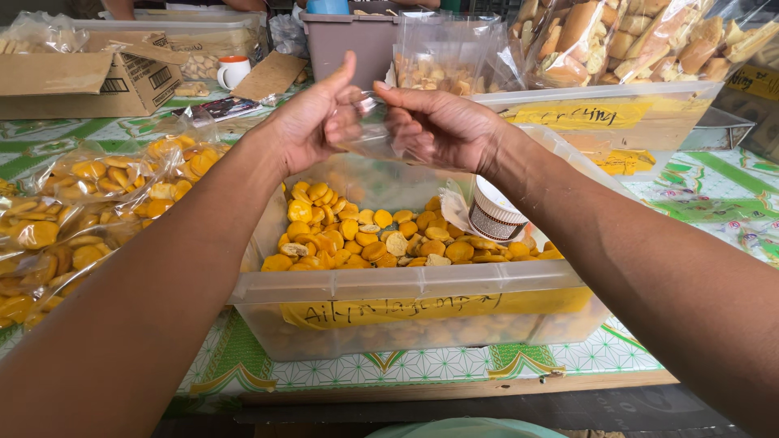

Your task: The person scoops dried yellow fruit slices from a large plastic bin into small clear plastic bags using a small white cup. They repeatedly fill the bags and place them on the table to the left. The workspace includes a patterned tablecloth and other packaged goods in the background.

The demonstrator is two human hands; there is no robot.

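My left hand (312, 122) and my right hand (442, 126) are raised together over a clear plastic bin (406, 280), and both pinch the top of an empty clear plastic bag (369, 134) between them. The bin holds several round yellow-orange biscuits (357, 239). A small striped paper cup (491, 215) leans among the biscuits at the bin's right side, below my right wrist. A yellow label with handwriting runs along the bin's front wall.
Filled bags of the same yellow biscuits (89, 203) lie on the patterned tablecloth at left. A cardboard box (89, 77) and a white mug (233, 71) stand at back left. Another labelled bin (617, 113) and bags of pale bread sticks (633, 36) are at back right.
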